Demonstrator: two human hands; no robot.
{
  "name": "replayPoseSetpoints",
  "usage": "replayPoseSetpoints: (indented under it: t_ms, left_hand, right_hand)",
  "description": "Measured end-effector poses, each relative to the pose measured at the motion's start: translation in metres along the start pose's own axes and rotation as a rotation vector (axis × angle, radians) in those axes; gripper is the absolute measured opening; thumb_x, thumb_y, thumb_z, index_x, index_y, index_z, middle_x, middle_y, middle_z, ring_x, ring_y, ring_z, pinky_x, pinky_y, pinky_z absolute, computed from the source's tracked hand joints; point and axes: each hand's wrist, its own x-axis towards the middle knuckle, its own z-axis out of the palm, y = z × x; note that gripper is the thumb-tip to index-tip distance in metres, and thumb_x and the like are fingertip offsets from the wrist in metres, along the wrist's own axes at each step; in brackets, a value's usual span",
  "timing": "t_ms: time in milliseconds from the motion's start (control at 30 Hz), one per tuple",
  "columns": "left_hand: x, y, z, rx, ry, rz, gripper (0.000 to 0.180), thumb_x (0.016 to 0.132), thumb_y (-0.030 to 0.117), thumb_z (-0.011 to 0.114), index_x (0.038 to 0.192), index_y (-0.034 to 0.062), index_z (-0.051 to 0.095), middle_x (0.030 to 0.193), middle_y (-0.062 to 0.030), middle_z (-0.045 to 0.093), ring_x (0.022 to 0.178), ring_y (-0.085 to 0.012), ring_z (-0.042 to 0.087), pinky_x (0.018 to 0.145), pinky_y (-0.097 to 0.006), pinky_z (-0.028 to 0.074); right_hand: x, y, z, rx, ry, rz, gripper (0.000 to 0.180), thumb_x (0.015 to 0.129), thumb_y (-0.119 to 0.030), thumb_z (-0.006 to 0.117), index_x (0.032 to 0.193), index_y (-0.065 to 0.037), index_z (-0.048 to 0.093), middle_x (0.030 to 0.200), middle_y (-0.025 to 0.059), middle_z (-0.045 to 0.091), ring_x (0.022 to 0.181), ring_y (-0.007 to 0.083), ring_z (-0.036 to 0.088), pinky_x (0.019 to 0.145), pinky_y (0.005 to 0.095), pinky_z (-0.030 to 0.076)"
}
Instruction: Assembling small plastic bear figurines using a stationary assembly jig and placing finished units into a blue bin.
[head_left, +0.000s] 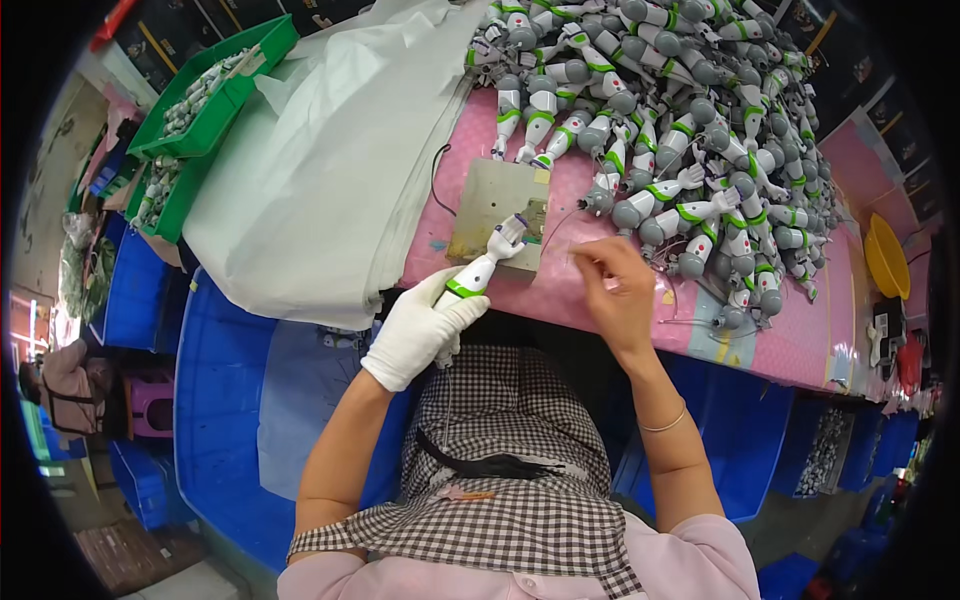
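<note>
My left hand [412,328], in a white glove, is closed around the lower end of a toy arm [477,275]. That arm is white with a green band, and its small hand points up and away from me. Its tip is over the near right part of a grey metal box [492,198] on the pink table cover. To the right, my bare right hand [618,292] hovers apart from the toy arm with thumb and fingers pinched together. Whatever is between those fingertips is too small to make out. A thin wire hangs below my left hand.
A large heap of similar toy arms [690,130] with grey ball ends covers the table's right side. White sheeting [300,190] lies at left, beside green trays [215,100] of small parts. Blue tubs [215,400] stand below the edge. A yellow basin [886,258] is far right.
</note>
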Motion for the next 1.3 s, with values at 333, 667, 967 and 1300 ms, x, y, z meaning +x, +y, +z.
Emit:
replayPoseSetpoints:
  t_ms: [333,667,967,1300]
  left_hand:
    - [0.001,0.001,-0.006,-0.343,-0.109,0.025,0.072,0.092,0.062,0.023,0.103,-0.0002,0.058,0.072,-0.0057,0.060,0.049,-0.0074,0.052,0.039,-0.019,0.040]
    - [-0.006,0.045,-0.016,0.669,-0.108,0.616,0.051,0.054,0.020,0.084,0.100,0.0107,0.066,0.080,-0.0054,0.062,0.077,-0.0185,0.060,0.069,-0.031,0.047]
    - [-0.001,0.066,-0.022,0.770,0.471,1.061,0.048,0.060,0.005,0.075,0.106,0.0120,0.063,0.106,-0.0120,0.059,0.082,-0.0218,0.062,0.065,-0.032,0.050]
    - [0.005,0.015,0.007,-1.228,-0.221,0.232,0.050,0.090,0.029,0.056,0.129,0.0047,0.038,0.122,-0.0167,0.050,0.106,-0.0262,0.056,0.087,-0.041,0.050]
  right_hand:
    - [0.009,0.027,-0.008,-0.629,0.325,-0.402,0.010,0.081,-0.010,0.063,0.088,-0.005,0.067,0.076,0.0030,0.060,0.067,0.0195,0.050,0.062,0.0294,0.041]
    - [-0.003,-0.005,-0.023,1.203,-1.051,0.335,0.044,0.089,-0.023,0.057,0.122,0.005,0.049,0.098,0.0199,0.063,0.072,0.0199,0.065,0.065,0.0300,0.054]
    - [-0.014,-0.048,-0.008,0.544,-0.510,-0.381,0.031,0.073,0.013,0.062,0.100,-0.002,0.063,0.090,0.0150,0.065,0.076,0.0221,0.066,0.065,0.0289,0.054]
    - [-0.033,-0.033,0.008,0.504,-0.385,-0.335,0.034,0.074,0.016,0.057,0.102,-0.003,0.063,0.096,0.0140,0.064,0.080,0.0217,0.065,0.069,0.0291,0.054]
